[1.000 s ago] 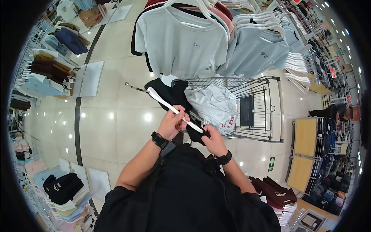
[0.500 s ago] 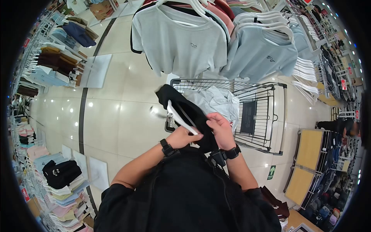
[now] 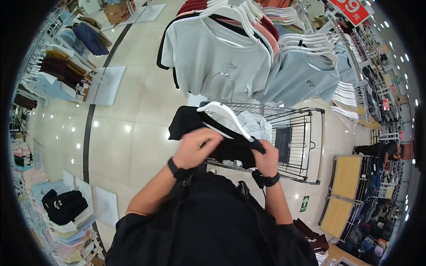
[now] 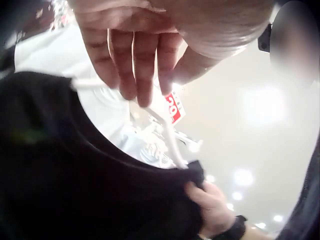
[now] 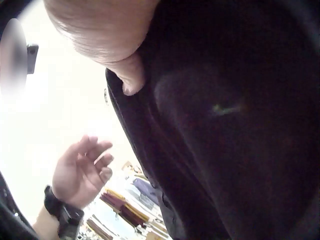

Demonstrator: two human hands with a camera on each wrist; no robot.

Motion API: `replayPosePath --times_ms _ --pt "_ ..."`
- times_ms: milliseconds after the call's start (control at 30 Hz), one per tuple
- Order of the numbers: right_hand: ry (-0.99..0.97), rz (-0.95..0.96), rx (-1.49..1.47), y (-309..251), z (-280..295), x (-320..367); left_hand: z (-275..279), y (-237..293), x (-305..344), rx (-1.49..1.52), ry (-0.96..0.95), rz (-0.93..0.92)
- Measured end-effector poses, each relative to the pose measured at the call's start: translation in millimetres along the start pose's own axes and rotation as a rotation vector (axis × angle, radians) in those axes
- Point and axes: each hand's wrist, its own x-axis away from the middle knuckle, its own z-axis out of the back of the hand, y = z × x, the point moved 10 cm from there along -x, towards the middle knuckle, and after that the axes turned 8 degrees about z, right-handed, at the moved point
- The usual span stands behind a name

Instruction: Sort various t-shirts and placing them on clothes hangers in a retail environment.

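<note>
A black shirt (image 3: 184,123) hangs in front of me with a white hanger (image 3: 228,114) in its neckline, the hanger's arms running under the shoulders. My right hand (image 3: 266,159) pinches the shirt at one shoulder, over the hanger's end. In the right wrist view the thumb presses on the dark cloth (image 5: 210,135). My left hand (image 3: 195,148) is off the cloth, in front of the neckline. Its fingers (image 4: 145,70) extend loosely with nothing between them in the left wrist view. A metal hook (image 3: 224,75) shows faintly above the hanger.
A shopping cart (image 3: 306,144) with light grey clothing (image 3: 255,124) in it stands beyond the shirt. Behind it, T-shirts (image 3: 222,62) hang on a rack. Stacked clothes (image 3: 64,206) lie at the lower left, and wooden panels (image 3: 350,177) stand at the right.
The hanger was outside the shirt in my left hand, then went into the neckline; now the left hand has let go. Both hands and shirt have turned and lifted, and the right hand grips the shoulder.
</note>
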Motion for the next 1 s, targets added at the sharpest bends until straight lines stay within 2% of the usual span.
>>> replayPosePath --times_ms 67,133,200,267,300,333,367,400,467,500,533,600,633,667,700,733,767,800,867,900,1000 --pt "0.035 -0.043 -0.115 -6.5 8.9 -3.7 71.5 15.1 4.4 -0.224 0.266 -0.189" --pt "0.020 0.046 -0.104 -26.8 17.0 -11.2 116.9 1.4 -1.0 -0.461 0.375 -0.077" --pt "-0.023 0.118 -0.059 -54.1 14.9 -19.4 143.9 -18.2 -6.4 -0.477 0.333 -0.049" --pt "-0.007 0.092 0.029 -69.0 11.1 -27.0 153.0 -43.7 -14.0 -0.358 0.123 -0.034" --pt "0.041 0.099 0.055 -73.8 12.8 -31.9 158.6 -40.6 -15.1 -0.354 0.110 -0.047" --pt "0.076 0.069 0.066 -74.4 15.2 -36.2 158.4 -42.0 -17.0 -0.308 0.035 0.015" --pt "0.121 0.097 0.084 -83.5 16.7 -43.1 160.9 -45.5 -17.3 -0.262 -0.040 0.074" --pt "0.165 0.124 0.101 -90.0 19.8 -50.1 160.7 -38.9 -18.4 -0.182 -0.076 0.017" --pt "0.248 0.194 0.184 -120.3 26.1 -66.1 154.2 -43.9 -16.4 -0.019 -0.243 0.124" --pt "0.311 0.171 0.182 -124.5 32.4 -73.2 148.7 -46.5 -16.0 0.092 -0.272 0.193" --pt "0.374 0.248 0.316 -151.4 35.6 -81.6 142.3 -39.6 -14.4 0.252 -0.294 0.212" --pt "0.712 0.359 0.581 -191.2 45.0 -71.4 134.9 -24.9 -9.2 0.333 -0.319 0.235" --pt "0.768 0.266 0.506 -186.3 44.8 -61.7 124.4 -16.8 -5.1 0.508 -0.376 0.258" --pt "0.745 0.125 0.292 -170.3 34.5 -52.3 117.3 -19.0 -0.7 0.516 -0.434 0.276" --pt "0.628 -0.138 -0.023 -154.8 2.6 -42.2 107.5 -6.4 3.4 0.639 -0.497 0.291" --pt "0.379 0.007 -0.309 -151.9 -38.5 -41.5 98.7 6.2 8.7 0.763 -0.562 0.307" --pt "0.150 0.006 -0.320 -172.6 -81.3 -32.9 85.0 -4.4 11.4 0.774 -0.633 0.284" --pt "-0.005 0.066 -0.322 -196.1 -119.3 -19.7 70.6 -13.3 15.3 0.817 -0.686 0.345" --pt "0.075 0.014 -0.102 -213.8 -146.7 3.7 58.1 -5.3 17.7 0.806 -0.739 0.254" --pt "0.087 0.015 -0.091 -210.3 -144.3 8.2 49.7 -5.2 20.5 0.792 -0.784 0.243" --pt "0.051 -0.201 -0.174 -167.5 -138.6 20.9 29.7 -13.5 24.6 0.591 -0.868 0.218"
